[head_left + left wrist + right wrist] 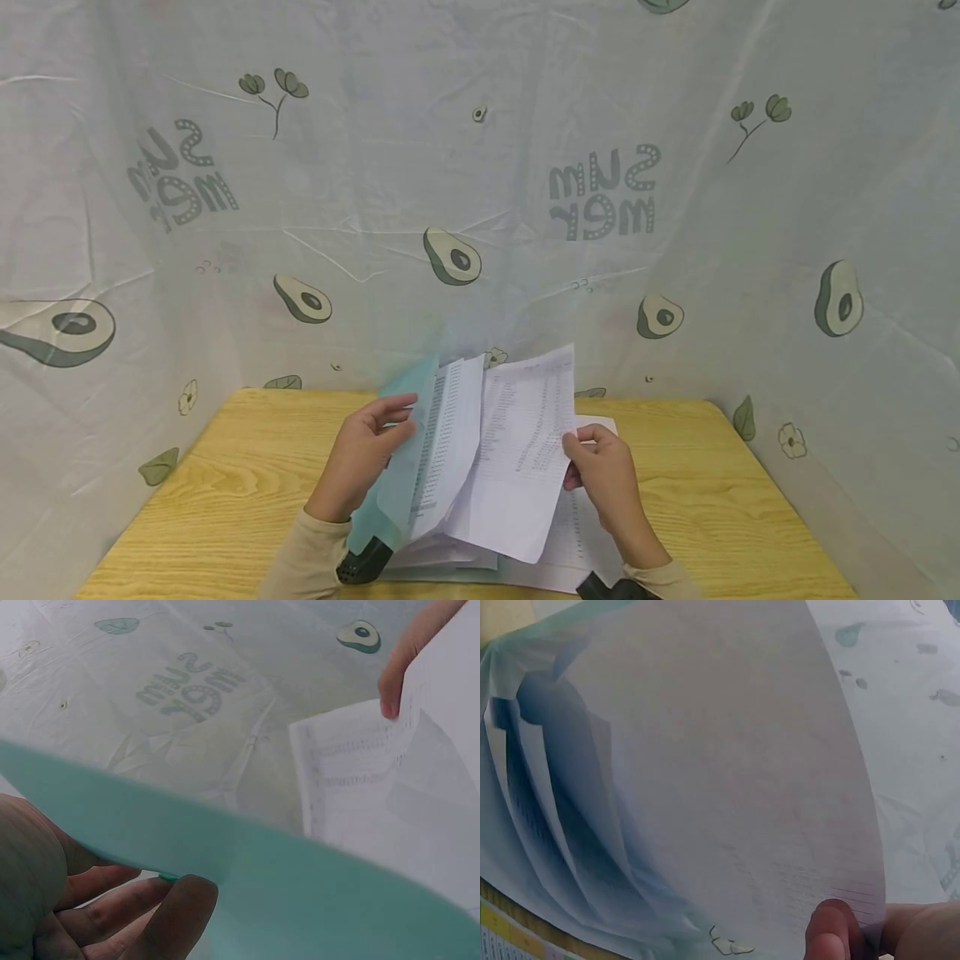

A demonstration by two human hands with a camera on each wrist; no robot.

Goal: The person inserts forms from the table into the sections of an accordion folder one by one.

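Note:
A teal folder (pixel 387 517) stands partly raised on the table, with printed sheets (pixel 442 442) fanned out to its right. My left hand (pixel 363 454) holds the folder's raised cover at its left side; in the left wrist view the cover (pixel 247 855) hides part of that hand. My right hand (pixel 603 475) pinches the right edge of a lifted printed sheet (pixel 521 450) between thumb and fingers. The right wrist view shows this sheet (pixel 727 750) bent broadly across, its edge at my thumb (pixel 831 926). More pages (pixel 581 533) lie flat beneath.
The wooden table (pixel 247 475) extends to both sides of the papers. A pale curtain (pixel 360 192) with avocado and leaf prints hangs behind the table and along its sides. Black wrist straps (pixel 365 560) show at the lower edge.

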